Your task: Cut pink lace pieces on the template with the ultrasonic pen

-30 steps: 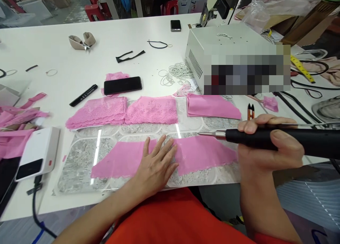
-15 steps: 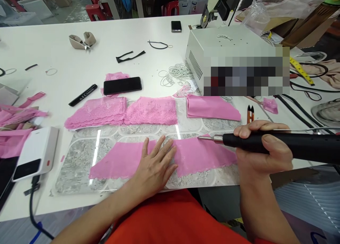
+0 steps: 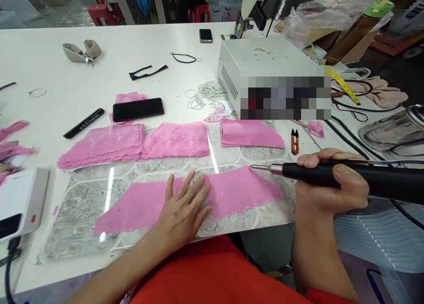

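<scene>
My left hand (image 3: 187, 207) lies flat with spread fingers across the inner ends of two pink fabric pieces, the left one (image 3: 135, 207) and the right one (image 3: 245, 191). Both rest on a clear, grey-patterned mat (image 3: 82, 215). Wrapped in my right hand (image 3: 334, 180) is a black pen-like tool (image 3: 304, 171) with a thin metal tip. That tip is by the top corner of the right piece; whether it touches is unclear. Behind them sit stacked pink lace pieces (image 3: 106, 145), another lace piece (image 3: 180, 140) and folded plain pink fabric (image 3: 251, 134).
A grey metal box (image 3: 274, 56) stands at the back right. Orange snips (image 3: 294, 142), black cables and a glass jar (image 3: 394, 129) are on the right. A phone (image 3: 138, 109) and a marker (image 3: 84, 123) lie behind the lace. A white device (image 3: 23, 202) is at the left.
The view has shifted to the right. The tool tip has moved slightly right relative to the right fabric piece, from its top edge to beside its top corner. My left hand stays flat on the fabric.
</scene>
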A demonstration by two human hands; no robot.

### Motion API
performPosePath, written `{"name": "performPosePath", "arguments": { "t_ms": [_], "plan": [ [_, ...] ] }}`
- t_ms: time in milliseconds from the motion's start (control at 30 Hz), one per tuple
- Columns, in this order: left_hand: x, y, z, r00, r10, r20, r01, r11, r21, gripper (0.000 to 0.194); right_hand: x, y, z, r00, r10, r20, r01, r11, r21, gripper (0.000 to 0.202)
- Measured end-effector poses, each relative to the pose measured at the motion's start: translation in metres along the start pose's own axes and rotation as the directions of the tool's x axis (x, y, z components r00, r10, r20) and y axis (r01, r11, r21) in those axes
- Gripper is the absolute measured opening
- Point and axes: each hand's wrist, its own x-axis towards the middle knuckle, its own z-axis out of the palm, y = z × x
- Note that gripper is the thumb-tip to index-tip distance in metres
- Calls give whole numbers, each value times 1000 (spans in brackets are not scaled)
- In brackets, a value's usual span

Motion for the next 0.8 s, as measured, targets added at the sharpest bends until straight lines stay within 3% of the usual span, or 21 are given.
{"name": "performPosePath", "arguments": {
  "t_ms": [267, 567, 800],
  "plan": [
    [0, 0, -1, 1000, 9, -7, -9, 1000, 12, 38, -3, 3, 8, 999, 16, -36, -14, 998, 56, 10],
    [2, -1, 0, 1000, 11, -22, -11, 1000, 4, 38, -4, 5, 10, 1000, -23, 21, 22, 998, 53, 12],
    [5, -2, -1, 998, 35, -46, -35, 999, -7, 38, 0, -13, -9, 995, 15, -103, -12, 999, 36, 15]
  ]
}}
